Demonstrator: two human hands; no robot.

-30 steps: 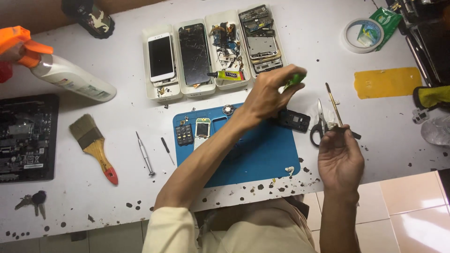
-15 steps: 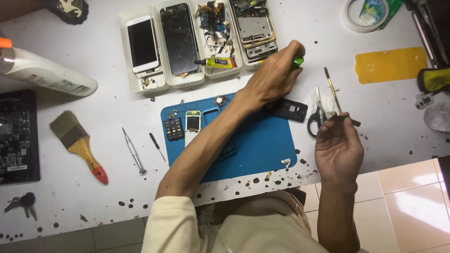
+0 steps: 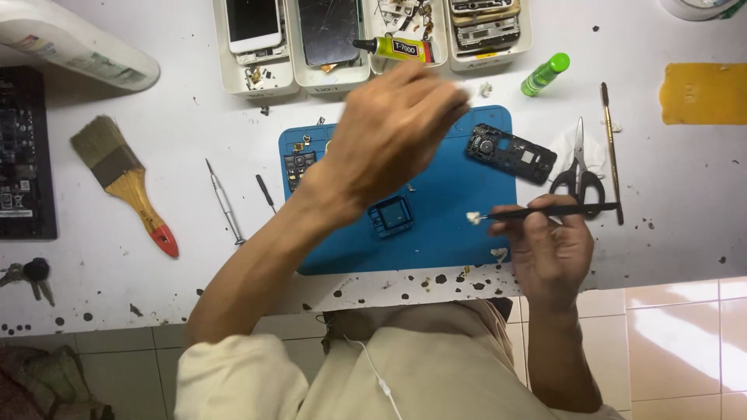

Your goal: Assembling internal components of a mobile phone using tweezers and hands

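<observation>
My left hand (image 3: pixel 389 140) hovers, blurred, over the blue work mat (image 3: pixel 455 233), fingers loosely curled with nothing seen in them. A small square dark phone part (image 3: pixel 391 215) lies on the mat just below it. My right hand (image 3: pixel 548 253) pinches black tweezers (image 3: pixel 545 210) whose tip holds a small white wad (image 3: pixel 472 218) above the mat's right side. A black phone frame (image 3: pixel 511 153) lies at the mat's upper right. A small green bottle (image 3: pixel 545 74) lies on the table beyond it.
White trays (image 3: pixel 257 78) with phones, parts and a yellow glue tube (image 3: pixel 393 48) line the far edge. Scissors (image 3: pixel 578 167) and a thin tool (image 3: pixel 611 148) lie right of the mat; a screwdriver (image 3: pixel 224 202), paintbrush (image 3: pixel 124 179), circuit board (image 3: pixel 23 155) and keys (image 3: pixel 27 276) lie left.
My left hand has let go of the green bottle and pulled back over the mat. My right hand turned the tweezers level, tip toward the mat.
</observation>
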